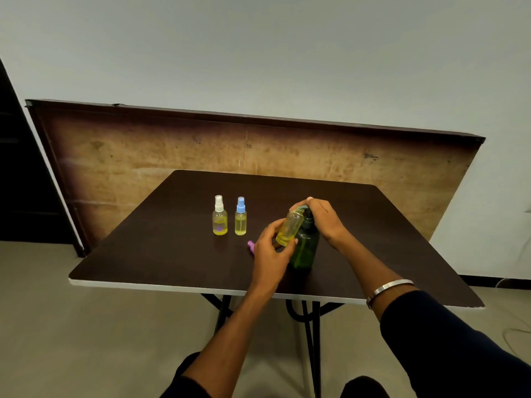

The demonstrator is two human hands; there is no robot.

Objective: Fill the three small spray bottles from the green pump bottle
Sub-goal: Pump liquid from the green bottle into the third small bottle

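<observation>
1. We are seeing our left hand (271,251) nearest to us, over the middle of the table (149,248), its fingers and thumb curling round the lower part of an open spray bottle (289,227) holding yellow liquid; the bottle is tilting, its mouth leaning up toward the pump spout.
2. Just beside it, on the right, the green pump bottle (305,249) is standing upright on the table, touching the tilted bottle.
3. Our right hand (321,218) is curling over the pump head, fingers wrapping down on top of it; a metal bangle (388,288) is sitting on that wrist.
4. A small pink cap (251,245) is lying on the table just left of our left hand, partly hidden by it.
5. Farther back toward the left, a blue-capped spray bottle (240,216) and a white-capped spray bottle (219,216) are standing upright side by side, both holding yellow liquid.
6. Beyond the far edge, a wooden board (172,150) is leaning against the wall.
</observation>
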